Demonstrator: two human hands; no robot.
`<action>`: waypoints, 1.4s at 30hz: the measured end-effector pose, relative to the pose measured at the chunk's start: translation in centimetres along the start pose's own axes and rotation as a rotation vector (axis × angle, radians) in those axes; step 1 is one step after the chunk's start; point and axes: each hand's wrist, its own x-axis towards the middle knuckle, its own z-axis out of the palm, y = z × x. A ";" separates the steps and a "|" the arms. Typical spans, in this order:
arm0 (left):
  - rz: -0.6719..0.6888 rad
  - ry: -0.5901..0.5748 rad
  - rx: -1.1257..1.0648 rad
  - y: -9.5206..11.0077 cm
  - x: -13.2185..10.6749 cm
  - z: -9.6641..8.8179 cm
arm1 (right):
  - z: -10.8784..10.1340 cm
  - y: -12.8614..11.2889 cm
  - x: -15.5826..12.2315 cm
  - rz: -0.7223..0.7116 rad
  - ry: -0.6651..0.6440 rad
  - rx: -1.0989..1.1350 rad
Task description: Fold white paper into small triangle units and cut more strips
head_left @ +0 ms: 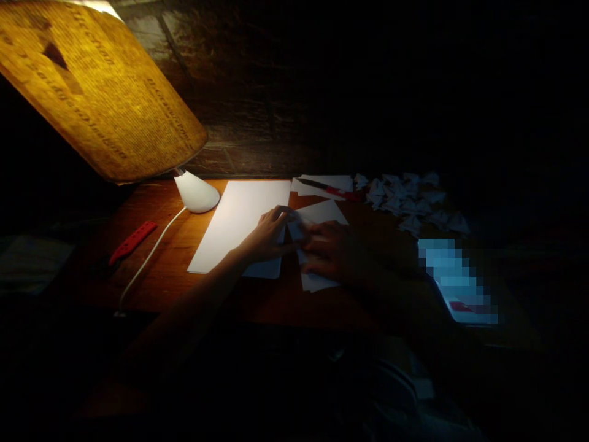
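My left hand (265,236) and my right hand (332,253) meet over a small white sheet of paper (322,215) on a wooden table (175,270). The left fingers curl and pinch a folded edge of that paper. Pressing down on the same sheet, the right hand's fingers lie close together. A larger white sheet (239,215) lies under and to the left of my left hand. The room is dark, lit only by a lamp.
A white lamp base (197,192) with a yellowish printed shade (92,86) stands at the back left, its cord (147,258) trailing forward. A red strip-shaped tool (132,241) lies left. Several folded paper pieces (409,199) and a red-handled cutter (338,193) lie at the back right. A lit screen (460,282) sits right.
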 end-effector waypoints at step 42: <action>0.142 0.084 -0.059 0.3 -0.4 0.0 | -0.5 -0.4 0.1 0.051 -0.079 -0.052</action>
